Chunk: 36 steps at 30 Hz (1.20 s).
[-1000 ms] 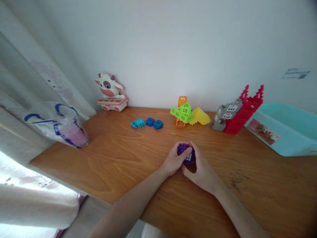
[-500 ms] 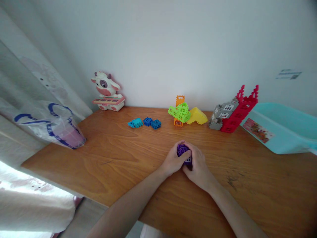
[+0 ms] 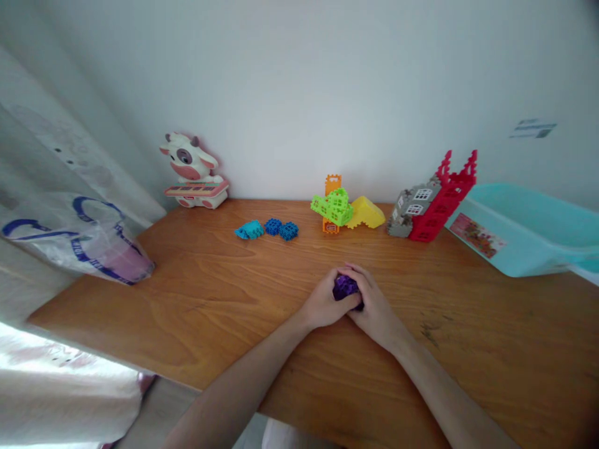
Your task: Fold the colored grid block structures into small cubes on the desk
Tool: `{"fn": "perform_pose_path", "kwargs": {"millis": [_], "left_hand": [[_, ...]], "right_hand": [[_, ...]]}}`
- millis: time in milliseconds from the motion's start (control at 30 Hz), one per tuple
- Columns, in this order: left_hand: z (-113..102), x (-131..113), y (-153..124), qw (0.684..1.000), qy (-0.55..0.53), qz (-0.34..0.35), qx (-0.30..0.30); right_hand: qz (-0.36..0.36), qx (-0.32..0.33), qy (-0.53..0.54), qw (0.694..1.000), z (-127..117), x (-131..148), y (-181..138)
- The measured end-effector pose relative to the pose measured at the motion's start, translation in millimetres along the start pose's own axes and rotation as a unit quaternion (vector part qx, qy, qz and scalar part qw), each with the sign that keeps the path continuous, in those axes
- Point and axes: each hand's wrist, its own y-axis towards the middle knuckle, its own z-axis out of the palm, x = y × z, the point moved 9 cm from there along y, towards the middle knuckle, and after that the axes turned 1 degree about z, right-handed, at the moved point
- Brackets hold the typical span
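Note:
Cupped between both hands is a purple block [image 3: 345, 287] made of interlocking building pieces, low over the wooden table [image 3: 224, 299]. My left hand [image 3: 325, 302] wraps its left side, with the thumb lying across the near face. From the right, my right hand [image 3: 377, 312] closes round it, fingers over the far edge. Much of the block is covered by the fingers. Beyond the hands stand a green piece assembly [image 3: 334, 206] on orange pieces [image 3: 331, 227] and a yellow piece [image 3: 366, 212].
Light-blue pieces [image 3: 249, 230] and two dark-blue blocks [image 3: 281, 228] lie at the back. A toy cow with a keyboard [image 3: 194, 171] stands left, above a bagged pink cup [image 3: 124, 259]. Grey pieces [image 3: 412, 209] and red pieces [image 3: 440, 209] lean near a turquoise bin [image 3: 519, 243].
The purple block has turned in my hands; the white window on its near side no longer shows. My fingers have shifted slightly, and the camera view has moved a little.

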Motion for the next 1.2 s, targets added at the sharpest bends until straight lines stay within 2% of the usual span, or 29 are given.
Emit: {"fn": "perform_pose_path", "kwargs": {"millis": [100, 167, 233, 333, 467, 567, 667, 800, 867, 1067, 1200], "left_hand": [[3, 3, 1, 0.996, -0.060, -0.034, 0.057], [4, 6, 0, 0.995, -0.059, -0.046, 0.066], [5, 3, -1, 0.997, -0.033, -0.027, 0.057], [7, -2, -3, 1.000, 0.006, 0.009, 0.020], [2, -2, -1, 0.999, -0.027, 0.014, -0.040], [-7, 7, 4, 0.991, -0.112, -0.002, -0.077], [-16, 23, 6, 0.960, -0.248, -0.054, -0.117], [-16, 27, 4, 0.916, -0.376, -0.095, -0.103], [-17, 24, 3, 0.909, -0.394, -0.098, -0.097], [-15, 18, 2, 0.909, -0.397, -0.101, -0.077], [-10, 21, 3, 0.915, -0.382, -0.116, -0.063]], "right_hand": [[-0.008, 0.018, 0.024, 1.000, 1, 3, 0], [-0.017, 0.040, 0.039, 0.998, 3, 6, 0], [-0.032, 0.046, 0.050, 0.997, 3, 11, 0], [-0.042, 0.021, 0.051, 0.998, 1, 13, -1], [-0.032, -0.021, 0.021, 0.999, -3, 11, -1], [0.006, -0.014, -0.050, 0.999, -6, 3, 0], [0.063, 0.014, -0.149, 0.987, -14, -8, 0], [0.123, 0.044, -0.242, 0.961, -32, -21, -3], [0.139, 0.072, -0.244, 0.957, -38, -26, -5], [0.180, 0.135, -0.159, 0.961, -50, -33, -9], [0.196, 0.124, -0.142, 0.962, -54, -28, -5]]}}
